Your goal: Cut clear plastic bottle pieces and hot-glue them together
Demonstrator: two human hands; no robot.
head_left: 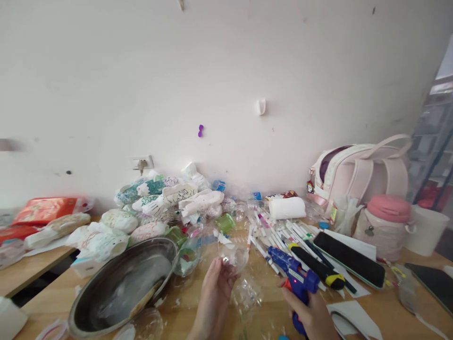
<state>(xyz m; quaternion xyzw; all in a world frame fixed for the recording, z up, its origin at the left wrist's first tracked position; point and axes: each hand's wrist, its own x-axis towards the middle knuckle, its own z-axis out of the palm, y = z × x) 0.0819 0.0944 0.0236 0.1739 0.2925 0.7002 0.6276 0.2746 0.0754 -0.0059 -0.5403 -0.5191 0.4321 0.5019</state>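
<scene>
In my left hand (217, 288), fingers closed, is a clear plastic bottle piece (235, 257), raised a little above the table. My right hand (307, 311) grips a blue hot glue gun (292, 271) by its handle, a finger at the orange trigger; a small red light glows on its body. The gun's nozzle points up and left, apart from the plastic piece. Another crumpled clear plastic piece (247, 295) lies on the table between my hands. A yellow-and-black utility knife (316, 267) rests just beyond the glue gun.
A large metal basin (83, 302) stands at the left, below a heap of colored paper-wrapped bottles (163, 200). White markers (283, 233) and a paper roll (287, 208) lie behind the gun. A phone (348, 259), a pink-lidded jar (384, 231) and a pink backpack (361, 174) fill the right.
</scene>
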